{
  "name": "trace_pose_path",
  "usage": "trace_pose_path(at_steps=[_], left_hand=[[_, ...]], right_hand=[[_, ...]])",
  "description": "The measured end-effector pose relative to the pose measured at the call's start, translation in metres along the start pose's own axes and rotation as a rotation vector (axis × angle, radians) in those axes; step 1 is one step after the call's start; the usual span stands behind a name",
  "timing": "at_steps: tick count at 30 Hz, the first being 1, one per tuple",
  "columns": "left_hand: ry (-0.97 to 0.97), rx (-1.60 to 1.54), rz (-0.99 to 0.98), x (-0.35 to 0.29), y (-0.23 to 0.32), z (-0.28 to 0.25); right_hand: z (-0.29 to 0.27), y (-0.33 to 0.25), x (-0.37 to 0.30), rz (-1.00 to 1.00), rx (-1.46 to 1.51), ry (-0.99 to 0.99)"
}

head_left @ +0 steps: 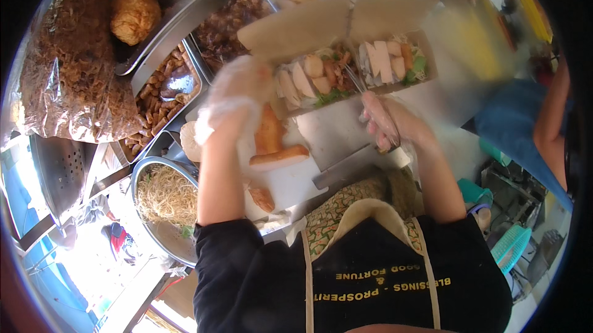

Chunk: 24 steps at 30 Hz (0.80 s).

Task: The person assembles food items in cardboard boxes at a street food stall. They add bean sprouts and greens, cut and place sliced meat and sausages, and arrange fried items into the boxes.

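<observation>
Two brown cardboard takeaway boxes stand side by side with their lids raised, the left box (279, 104) and the right box (427, 46). Sliced pale pieces (301, 78), dark shredded bits and green leaves fill them. My right hand (386, 124) is closed around metal tongs (354, 78), whose tips reach the food between the boxes. In a clear plastic glove, my left hand (238, 89) is beside the left box; motion smears its fingers. Below it, golden fried pieces (279, 155) lie on a white cutting board (290, 181).
A metal bowl of noodles (164, 197) stands at left, near a tray of brown chunks (164, 101). Behind are a tray of dark shredded food (225, 27) and a large bag of brown food (74, 67). Another person's arm (553, 123) shows at right, near a green basket (514, 248).
</observation>
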<state>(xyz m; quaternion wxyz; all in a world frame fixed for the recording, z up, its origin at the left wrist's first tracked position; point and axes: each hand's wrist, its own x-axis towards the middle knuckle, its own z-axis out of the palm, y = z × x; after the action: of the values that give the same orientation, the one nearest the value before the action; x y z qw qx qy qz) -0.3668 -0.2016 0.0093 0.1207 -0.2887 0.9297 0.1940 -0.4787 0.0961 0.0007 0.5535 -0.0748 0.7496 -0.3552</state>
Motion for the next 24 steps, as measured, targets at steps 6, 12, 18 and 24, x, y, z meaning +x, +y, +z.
trace_pose_path(at_steps=[6,12,18,24], left_hand=[[0.096,0.172,0.078,0.066,-0.057,-0.027],[-0.045,0.324,0.102,0.125,-0.078,-0.005],[-0.215,-0.439,0.084,0.168,-0.130,-0.012],[-0.192,-0.378,0.002,0.181,-0.172,-0.052]], right_hand=[[0.009,0.004,-0.010,-0.024,0.072,-0.010],[0.019,-0.009,-0.016,-0.011,-0.087,0.001],[0.017,-0.001,-0.013,0.059,-0.093,-0.026],[0.014,0.007,-0.016,0.067,-0.060,0.009]])
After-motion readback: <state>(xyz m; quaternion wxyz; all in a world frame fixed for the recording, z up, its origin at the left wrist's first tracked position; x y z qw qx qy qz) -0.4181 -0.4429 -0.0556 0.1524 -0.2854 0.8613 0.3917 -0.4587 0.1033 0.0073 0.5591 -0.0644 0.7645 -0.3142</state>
